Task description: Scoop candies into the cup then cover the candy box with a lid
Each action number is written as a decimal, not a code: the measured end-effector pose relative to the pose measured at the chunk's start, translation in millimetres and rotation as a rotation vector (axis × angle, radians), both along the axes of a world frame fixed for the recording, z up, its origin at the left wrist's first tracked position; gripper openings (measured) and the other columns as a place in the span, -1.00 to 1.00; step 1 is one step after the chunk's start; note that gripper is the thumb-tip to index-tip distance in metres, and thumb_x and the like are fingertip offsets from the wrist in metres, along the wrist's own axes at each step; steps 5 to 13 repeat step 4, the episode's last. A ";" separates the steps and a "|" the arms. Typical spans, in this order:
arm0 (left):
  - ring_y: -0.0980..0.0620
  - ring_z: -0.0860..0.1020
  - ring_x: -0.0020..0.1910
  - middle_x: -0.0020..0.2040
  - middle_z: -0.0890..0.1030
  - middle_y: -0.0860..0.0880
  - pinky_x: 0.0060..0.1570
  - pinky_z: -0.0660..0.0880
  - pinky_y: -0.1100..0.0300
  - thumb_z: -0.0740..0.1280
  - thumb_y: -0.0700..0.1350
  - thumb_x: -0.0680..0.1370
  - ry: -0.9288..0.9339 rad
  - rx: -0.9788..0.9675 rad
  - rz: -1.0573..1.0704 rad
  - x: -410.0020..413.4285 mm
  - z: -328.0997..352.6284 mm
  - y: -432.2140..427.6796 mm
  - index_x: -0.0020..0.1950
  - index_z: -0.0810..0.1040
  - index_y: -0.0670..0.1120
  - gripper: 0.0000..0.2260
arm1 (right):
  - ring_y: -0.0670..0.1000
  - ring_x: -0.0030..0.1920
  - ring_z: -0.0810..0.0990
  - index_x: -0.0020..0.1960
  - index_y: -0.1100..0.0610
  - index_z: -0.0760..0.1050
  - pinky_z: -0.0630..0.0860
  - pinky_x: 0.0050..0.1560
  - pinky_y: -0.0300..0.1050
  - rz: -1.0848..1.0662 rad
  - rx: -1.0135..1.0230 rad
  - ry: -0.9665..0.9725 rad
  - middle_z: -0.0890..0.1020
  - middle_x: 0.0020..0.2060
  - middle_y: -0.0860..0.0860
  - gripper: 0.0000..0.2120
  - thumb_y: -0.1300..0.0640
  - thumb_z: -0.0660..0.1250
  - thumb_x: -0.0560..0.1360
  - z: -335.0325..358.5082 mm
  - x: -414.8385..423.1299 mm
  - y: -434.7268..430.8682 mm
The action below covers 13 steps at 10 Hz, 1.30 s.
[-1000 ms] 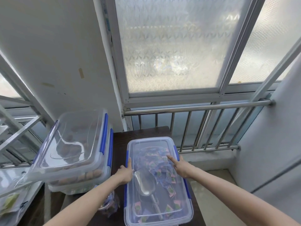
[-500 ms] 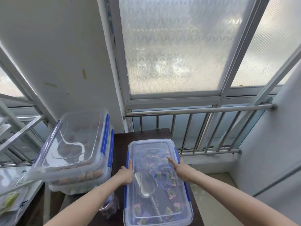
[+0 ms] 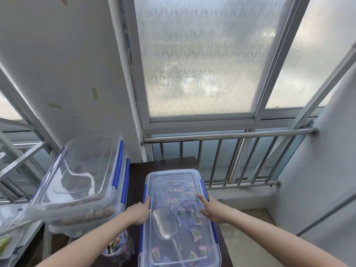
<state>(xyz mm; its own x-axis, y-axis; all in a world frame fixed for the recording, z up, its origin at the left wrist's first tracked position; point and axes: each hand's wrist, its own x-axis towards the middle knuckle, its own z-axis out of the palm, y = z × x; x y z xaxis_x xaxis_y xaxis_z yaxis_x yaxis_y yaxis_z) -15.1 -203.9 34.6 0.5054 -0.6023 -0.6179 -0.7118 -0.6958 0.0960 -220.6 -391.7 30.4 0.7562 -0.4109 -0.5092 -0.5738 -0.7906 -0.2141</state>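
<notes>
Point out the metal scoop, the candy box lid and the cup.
metal scoop (image 3: 165, 225), head view, on its bowl, seen through the lid.
candy box lid (image 3: 174, 175), head view, on its clear far end.
cup (image 3: 117, 245), head view, on its side below the left forearm.

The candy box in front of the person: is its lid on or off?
On. The clear lid covers the candy box, both hands pressing its edges; whether its blue clips are latched, I cannot tell.

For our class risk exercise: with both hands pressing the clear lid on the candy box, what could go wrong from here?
1. The candy box fills most of the narrow dark table; uneven pressing might shift it toward the right edge.
2. The blue clips look unlatched, so the lid may lift again.
3. The left hand works just above the cup and might knock it.
</notes>
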 end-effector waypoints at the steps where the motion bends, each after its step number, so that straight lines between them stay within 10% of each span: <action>1: -0.20 0.51 0.25 0.38 0.40 -0.29 0.26 0.41 0.00 -0.01 0.03 0.66 0.005 -0.004 -0.046 1.5 -0.7 3.0 0.56 -0.24 -0.14 -0.41 | 0.22 0.33 0.42 0.53 -0.08 -0.22 0.41 0.29 0.05 -0.025 0.024 -0.020 0.13 0.47 0.25 -0.37 -0.03 0.09 0.63 5.7 -4.5 -1.6; 4: -0.15 0.50 0.24 0.30 0.45 -0.18 0.22 0.45 -0.03 0.06 0.02 0.65 -0.132 -0.078 -0.175 8.1 30.5 -2.6 0.44 0.28 -0.11 -0.60 | 0.16 0.20 0.52 0.38 0.12 0.31 0.47 0.12 -0.01 -0.015 -0.022 -0.055 0.53 0.25 0.15 -0.63 0.02 0.07 0.63 47.3 -0.9 -17.0; 13: -0.15 0.50 0.24 0.30 0.45 -0.18 0.22 0.45 -0.03 0.06 0.02 0.65 -0.132 -0.078 -0.175 8.1 30.5 -2.6 0.44 0.28 -0.11 -0.60 | 0.16 0.20 0.52 0.38 0.12 0.31 0.47 0.12 -0.01 -0.015 -0.022 -0.055 0.53 0.25 0.15 -0.63 0.02 0.07 0.63 47.3 -0.9 -17.0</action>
